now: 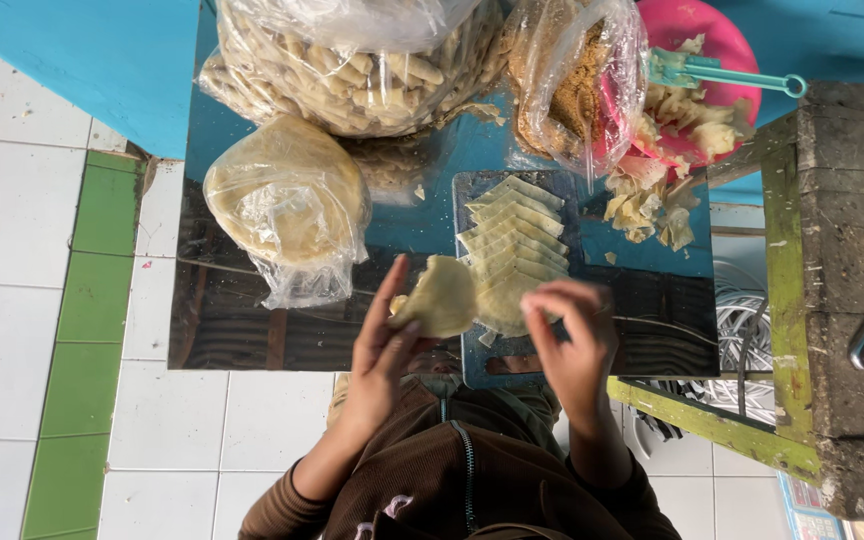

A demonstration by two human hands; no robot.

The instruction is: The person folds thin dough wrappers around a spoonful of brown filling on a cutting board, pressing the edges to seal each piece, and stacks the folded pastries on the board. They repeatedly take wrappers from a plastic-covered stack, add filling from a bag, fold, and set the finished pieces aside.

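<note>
Left hand [384,345]: fingers up, loosely open, thumb and fingertips pinching the pale yellow folded dough wrapper [439,297] above the near table edge.
Right hand [570,340]: fingers curled inward, holding nothing visible, just right of the wrapper.
Dark rectangular tray [472,352]: under both hands, carrying a row of pale overlapping filled dough pieces [512,245].
Left of tray: clear plastic bag of round flat dough sheets [287,205].
Far edge: large clear bag of pale finger-shaped rolls [352,65], bag of brown crumbs [574,85], pink plastic bowl [717,45] with dough scraps.
</note>
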